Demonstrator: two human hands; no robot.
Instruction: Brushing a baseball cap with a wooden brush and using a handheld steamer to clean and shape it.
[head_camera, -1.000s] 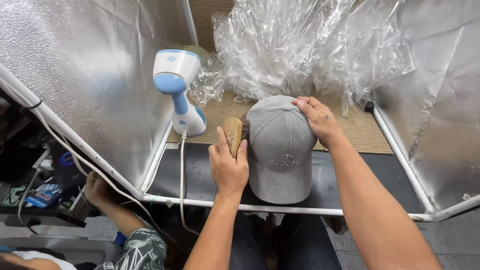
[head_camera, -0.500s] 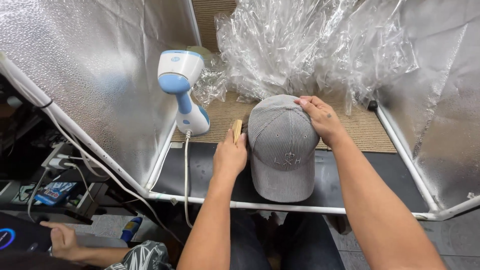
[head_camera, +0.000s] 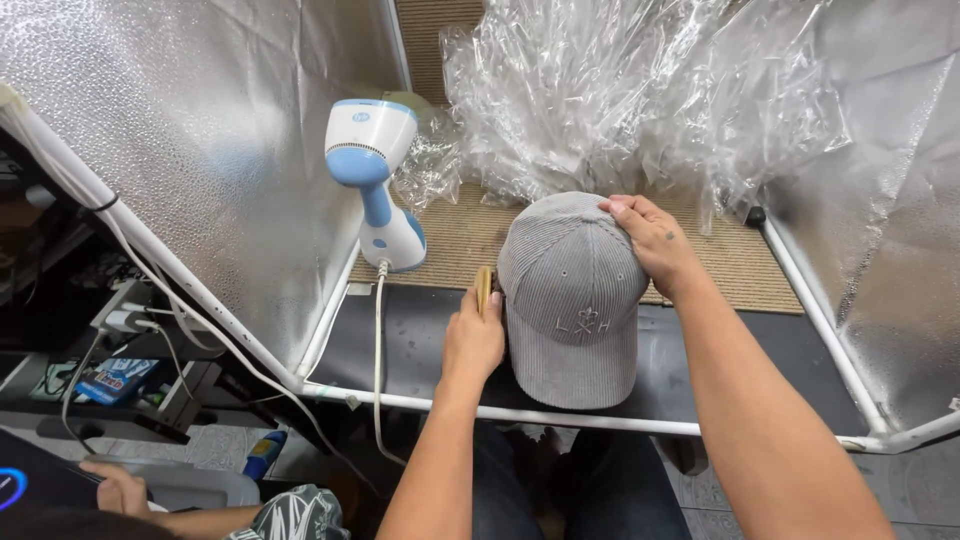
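The right hand (head_camera: 650, 240) is cupping the soft, light grey corduroy cap (head_camera: 575, 295), fingers spread over its crown; beside the cap, the left hand (head_camera: 472, 340) is gripping a wooden brush (head_camera: 484, 288).

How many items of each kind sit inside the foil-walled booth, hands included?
Grey corduroy cap: 1
Wooden brush: 1
White and blue garment steamer: 1
Heap of clear plastic wrap: 1
Hands, left hand and right hand: 2
Total: 6

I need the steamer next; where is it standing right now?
In the head view the white and blue garment steamer stands upright on the woven mat, left of the grey cap, against the silver wall.
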